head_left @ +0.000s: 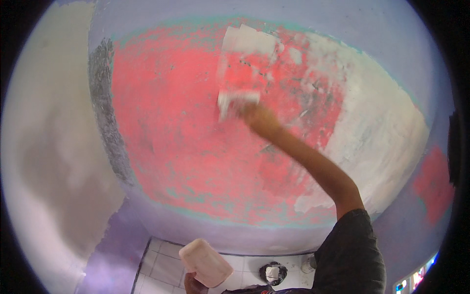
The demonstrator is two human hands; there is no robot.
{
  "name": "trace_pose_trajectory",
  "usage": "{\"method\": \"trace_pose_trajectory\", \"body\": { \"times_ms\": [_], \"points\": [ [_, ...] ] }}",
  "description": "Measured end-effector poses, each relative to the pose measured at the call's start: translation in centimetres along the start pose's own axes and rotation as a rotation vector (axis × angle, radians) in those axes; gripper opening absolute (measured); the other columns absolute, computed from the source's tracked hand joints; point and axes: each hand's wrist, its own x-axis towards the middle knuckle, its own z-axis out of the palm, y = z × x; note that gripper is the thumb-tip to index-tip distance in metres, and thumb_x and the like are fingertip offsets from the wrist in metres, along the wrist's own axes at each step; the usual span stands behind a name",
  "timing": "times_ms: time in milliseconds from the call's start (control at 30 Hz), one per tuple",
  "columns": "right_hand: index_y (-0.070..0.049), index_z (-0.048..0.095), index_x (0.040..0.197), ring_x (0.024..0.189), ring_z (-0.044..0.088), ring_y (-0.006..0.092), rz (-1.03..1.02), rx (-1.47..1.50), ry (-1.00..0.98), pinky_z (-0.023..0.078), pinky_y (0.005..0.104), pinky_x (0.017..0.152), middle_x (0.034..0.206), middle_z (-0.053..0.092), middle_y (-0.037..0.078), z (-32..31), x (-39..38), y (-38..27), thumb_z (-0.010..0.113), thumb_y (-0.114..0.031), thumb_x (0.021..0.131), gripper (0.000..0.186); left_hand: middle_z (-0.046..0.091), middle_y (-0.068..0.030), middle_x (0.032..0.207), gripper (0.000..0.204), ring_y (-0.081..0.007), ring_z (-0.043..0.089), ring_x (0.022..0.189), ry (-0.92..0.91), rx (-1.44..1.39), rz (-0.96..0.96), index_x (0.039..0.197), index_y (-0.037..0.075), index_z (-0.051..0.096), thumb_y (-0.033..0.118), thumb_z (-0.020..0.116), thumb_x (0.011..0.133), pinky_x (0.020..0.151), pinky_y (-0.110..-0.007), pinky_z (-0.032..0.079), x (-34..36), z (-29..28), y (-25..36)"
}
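1. Head view: the right hand [262, 120], blurred, was wrapped around a pale spreading tool [240, 98] at the red area [161, 122] of the wall; single fingers could not be told apart.
2. In the same view, the left hand [192, 284] grasped the lower-left edge of a pale pinkish board [205, 263], held low, well apart from the tool. How much material the board carried was unclear.
3. A white patch [250, 40] lay above the tool, and a broad white coat [387, 120] covered the wall to the right, with red and dark mottling between them.
4. Good work here, in my judgement, called for steady pressure, a shallow blade angle and strokes overlapping the white edges, so that ridges were feathered out. Keeping the board level and nearer the wall would have limited drips.
5. Below, a black-rimmed vessel [263, 275] with white contents stood on the tiled floor [166, 268], beside a greyish container [308, 263].
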Motion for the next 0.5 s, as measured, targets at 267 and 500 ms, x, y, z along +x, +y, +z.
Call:
{"method": "trace_pose_trajectory", "body": {
  "times_ms": [267,500],
  "points": [
    [-0.005,0.057,0.124,0.102,0.063,0.0344,0.349,0.033,-0.242,0.053,0.0447,0.085,0.113,0.064,0.02,-6.0,5.9,7.5,0.044,-0.003,0.088,0.038,0.051,-0.0169,0.132,0.064,-0.0368,0.052,0.121,-0.114,0.075,0.051,0.138,0.002,0.039,0.03,0.059,0.084,0.098,-0.054,0.046,1.5,-4.6,0.1],
    [-0.004,0.052,0.127,0.1,0.062,0.037,0.284,-0.075,-0.264,0.051,0.0473,0.085,0.109,0.063,0.022,-5.3,5.3,9.4,0.043,-0.008,0.091,0.037,0.051,-0.0197,0.132,0.063,-0.0369,0.052,0.12,-0.146,0.207,0.057,0.137,0.0,0.039,0.034,0.056,0.088,0.097,-0.053,0.048,0.1,-1.6,1.4]
  ]
}}
